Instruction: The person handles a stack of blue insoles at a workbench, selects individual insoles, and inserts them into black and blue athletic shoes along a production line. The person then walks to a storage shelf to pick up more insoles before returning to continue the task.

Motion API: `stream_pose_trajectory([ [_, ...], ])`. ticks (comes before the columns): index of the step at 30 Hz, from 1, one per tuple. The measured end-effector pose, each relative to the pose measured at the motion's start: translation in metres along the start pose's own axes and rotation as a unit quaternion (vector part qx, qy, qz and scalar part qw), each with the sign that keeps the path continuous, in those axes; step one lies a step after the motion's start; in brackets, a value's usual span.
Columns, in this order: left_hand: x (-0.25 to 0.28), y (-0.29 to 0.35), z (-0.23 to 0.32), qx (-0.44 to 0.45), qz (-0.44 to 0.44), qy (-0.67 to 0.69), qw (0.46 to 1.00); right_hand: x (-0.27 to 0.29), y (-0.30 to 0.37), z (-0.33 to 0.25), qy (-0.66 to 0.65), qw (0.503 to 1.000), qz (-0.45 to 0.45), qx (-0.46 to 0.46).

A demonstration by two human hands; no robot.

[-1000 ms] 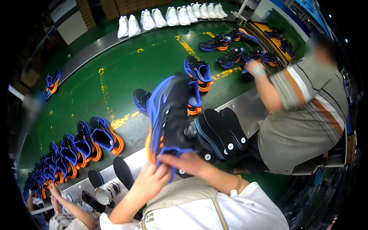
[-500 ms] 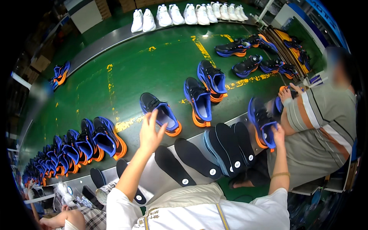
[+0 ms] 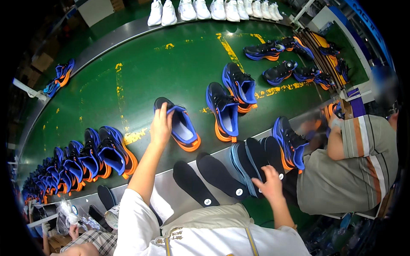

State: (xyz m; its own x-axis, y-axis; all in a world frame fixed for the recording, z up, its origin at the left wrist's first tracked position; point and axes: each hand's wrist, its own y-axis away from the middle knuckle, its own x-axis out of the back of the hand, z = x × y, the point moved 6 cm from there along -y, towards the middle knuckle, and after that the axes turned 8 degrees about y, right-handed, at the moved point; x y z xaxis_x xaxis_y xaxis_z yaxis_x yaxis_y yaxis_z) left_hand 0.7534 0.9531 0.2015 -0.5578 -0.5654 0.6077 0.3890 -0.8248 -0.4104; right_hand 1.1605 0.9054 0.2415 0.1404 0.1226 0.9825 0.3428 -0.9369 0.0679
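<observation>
My left hand is closed over the laced upper of a black, blue and orange sneaker standing on the green work surface. Its fingers hide part of the tongue and laces. Above the stacked black insoles, my right hand has its fingers apart and holds nothing; I cannot tell whether it touches them. Two single insoles, one long insole and another insole, lie side by side on the metal ledge before me. To the right, a sneaker stands at the ledge, tilted.
Two more sneakers stand just beyond. A long row of sneakers runs off to the left. White shoes line the far metal edge. At my right sits a co-worker, near other sneakers at the back right.
My left hand has moved onto the sneaker's upper and closed there. The right hand has let go of the other sneaker at the right and moved left to the insole stack.
</observation>
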Motion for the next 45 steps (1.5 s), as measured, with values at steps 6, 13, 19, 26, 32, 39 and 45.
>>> stream_pose_trajectory([
  [6, -0.011, -0.008, -0.01, 0.041, -0.022, 0.088, 0.995, -0.033, 0.025, 0.057, -0.224, 0.964, 0.018, -0.143],
  [13, -0.014, -0.004, -0.019, 0.069, -0.035, 0.158, 0.984, -0.058, 0.025, 0.076, -0.439, 0.86, -0.161, -0.205],
  [19, -0.009, -0.001, -0.018, 0.075, -0.029, 0.151, 0.985, 0.007, 0.014, 0.028, -0.142, 0.984, 0.07, -0.081],
  [26, -0.007, -0.001, -0.011, 0.083, -0.019, 0.102, 0.991, 0.026, 0.027, -0.029, 0.092, 0.99, 0.103, 0.022],
  [32, -0.021, -0.017, -0.046, 0.251, -0.041, 0.32, 0.912, -0.057, 0.02, -0.079, 0.089, 0.98, -0.114, 0.133],
  [39, -0.02, -0.023, -0.052, 0.336, -0.063, 0.424, 0.838, 0.012, 0.001, -0.091, -0.064, 0.983, -0.061, 0.162],
  [45, -0.036, -0.006, -0.047, 0.358, -0.041, 0.407, 0.839, 0.071, -0.109, -0.172, -0.037, 0.936, 0.104, 0.335],
])
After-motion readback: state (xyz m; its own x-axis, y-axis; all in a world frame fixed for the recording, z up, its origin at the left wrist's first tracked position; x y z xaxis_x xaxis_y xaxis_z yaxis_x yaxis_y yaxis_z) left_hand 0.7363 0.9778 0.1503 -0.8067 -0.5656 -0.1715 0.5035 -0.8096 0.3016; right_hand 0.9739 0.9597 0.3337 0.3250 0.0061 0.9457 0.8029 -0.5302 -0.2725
